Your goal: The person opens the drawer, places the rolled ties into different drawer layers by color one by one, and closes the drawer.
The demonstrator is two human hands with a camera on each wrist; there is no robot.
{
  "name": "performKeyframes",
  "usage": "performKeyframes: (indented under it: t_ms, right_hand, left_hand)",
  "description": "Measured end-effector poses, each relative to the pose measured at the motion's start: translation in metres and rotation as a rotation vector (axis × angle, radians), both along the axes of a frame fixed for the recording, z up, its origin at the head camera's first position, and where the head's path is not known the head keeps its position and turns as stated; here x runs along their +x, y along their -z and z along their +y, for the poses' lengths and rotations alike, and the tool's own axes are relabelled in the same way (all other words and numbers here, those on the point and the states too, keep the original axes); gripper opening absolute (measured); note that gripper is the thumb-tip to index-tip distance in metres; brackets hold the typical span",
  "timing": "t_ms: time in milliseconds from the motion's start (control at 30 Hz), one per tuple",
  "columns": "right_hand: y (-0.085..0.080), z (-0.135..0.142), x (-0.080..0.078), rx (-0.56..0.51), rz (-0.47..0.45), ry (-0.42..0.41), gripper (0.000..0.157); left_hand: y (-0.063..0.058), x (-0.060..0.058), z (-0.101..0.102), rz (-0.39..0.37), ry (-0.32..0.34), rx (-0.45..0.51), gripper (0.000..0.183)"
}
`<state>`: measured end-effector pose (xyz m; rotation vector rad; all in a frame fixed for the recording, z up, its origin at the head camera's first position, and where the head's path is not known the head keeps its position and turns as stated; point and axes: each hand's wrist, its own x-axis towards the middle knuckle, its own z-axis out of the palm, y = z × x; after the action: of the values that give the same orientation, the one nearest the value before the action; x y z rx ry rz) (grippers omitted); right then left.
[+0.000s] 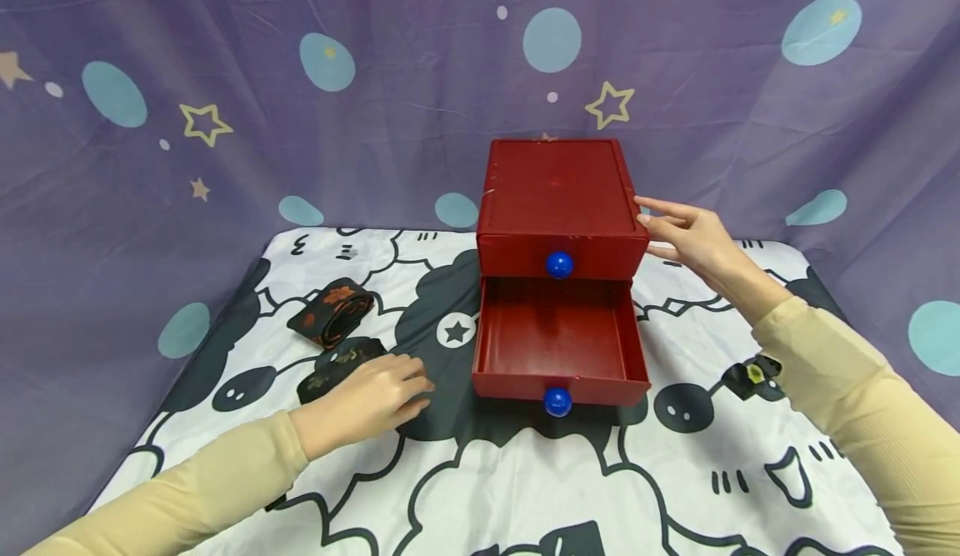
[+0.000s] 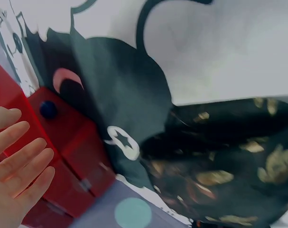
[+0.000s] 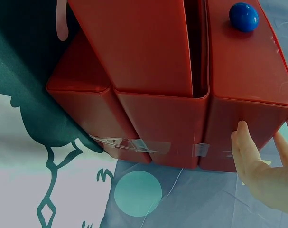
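A red drawer cabinet point(image 1: 555, 189) with blue knobs stands upright at the back. Its top drawer is closed, while the drawer below point(image 1: 551, 348) is pulled out and bare inside. Fingers extended, my right hand point(image 1: 697, 239) touches the cabinet's right side near the top; the right wrist view has those fingers point(image 3: 246, 147) along the wall. My left hand point(image 1: 367, 398), fingers loosely extended and holding nothing, hovers left of the drawer. Beside it lies a rolled black cloth strip with pale flowers point(image 1: 341, 364), partly hidden by the hand. Behind that is another roll with orange flowers point(image 1: 330, 310).
A small black item with a yellow-green flower point(image 1: 752, 375) lies at the right, partly covered by my right sleeve. A dark scrap point(image 1: 276, 503) peeks out under my left sleeve. Clear tape point(image 3: 153, 146) runs across the cabinet's side. A purple curtain point(image 1: 420, 81) hangs behind.
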<state>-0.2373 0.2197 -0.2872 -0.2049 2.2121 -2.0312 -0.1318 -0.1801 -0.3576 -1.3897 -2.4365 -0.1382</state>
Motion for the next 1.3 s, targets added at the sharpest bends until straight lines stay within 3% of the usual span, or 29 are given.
performKeyframes:
  t_ms: [700,867,1100,1300]
  right_hand:
    - [0.000,0.000,0.001,0.002,-0.001,-0.002,0.056]
    - [0.001,0.001,0.000,0.016,0.000,0.005,0.055]
    - [0.001,0.001,0.000,0.034,-0.013,0.018,0.056]
    - [-0.001,0.000,0.000,0.057,-0.027,0.018,0.057]
  left_hand:
    - [-0.006,-0.029,-0.048,-0.158,-0.218,-0.016,0.020]
    - [-0.007,-0.032,-0.057,-0.266,-0.294,-0.026,0.025]
    - [-0.006,-0.038,-0.066,-0.480,-0.409,0.000,0.032]
    - [-0.007,-0.042,-0.075,-0.624,-0.462,0.008,0.038]
